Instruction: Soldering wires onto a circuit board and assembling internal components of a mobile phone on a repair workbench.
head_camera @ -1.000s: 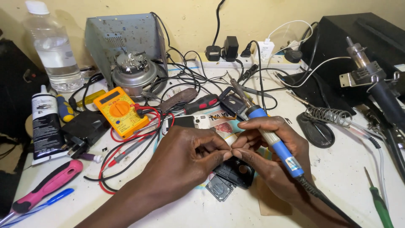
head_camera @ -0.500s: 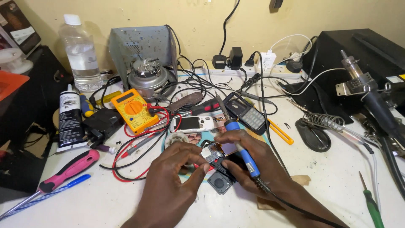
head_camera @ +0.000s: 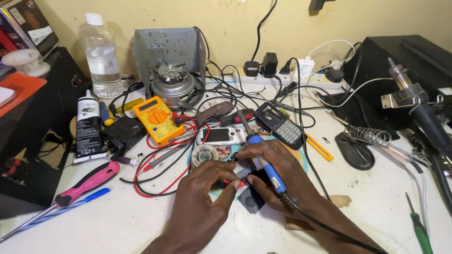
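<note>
We see a white desk (head_camera: 141, 226) crowded with repair gear. At its far right stands a black box-shaped unit (head_camera: 400, 66), and at the back a grey metal housing (head_camera: 167, 51) with a round metal motor part (head_camera: 173, 84) in front of it. A clear plastic bottle (head_camera: 100, 56) stands upright to the left of the housing. Nearer to us, a black-and-white tube (head_camera: 88, 126) lies at the left, with a yellow multimeter (head_camera: 156, 118) just right of it and its red and black leads looping across the desk. A pink-handled screwdriver (head_camera: 80, 185) lies at the lower left, a coiled iron stand (head_camera: 365, 138) at the right.

Our left hand (head_camera: 200, 202) reaches in from below, its fingers (head_camera: 226, 173) pinched on a small circuit board (head_camera: 244, 170) at the middle of the desk, just in front of a white phone (head_camera: 221, 136). Our right hand (head_camera: 282, 176) is clenched around a blue-handled soldering iron (head_camera: 266, 164), held like a pen with its tip pointing away from us and its black cord trailing off past the wrist. The right fingertips also touch the board, which sits above a dark phone part (head_camera: 252, 200); whether it rests on that part we cannot tell. A black keypad phone (head_camera: 281, 126) lies just beyond the right hand.
</note>
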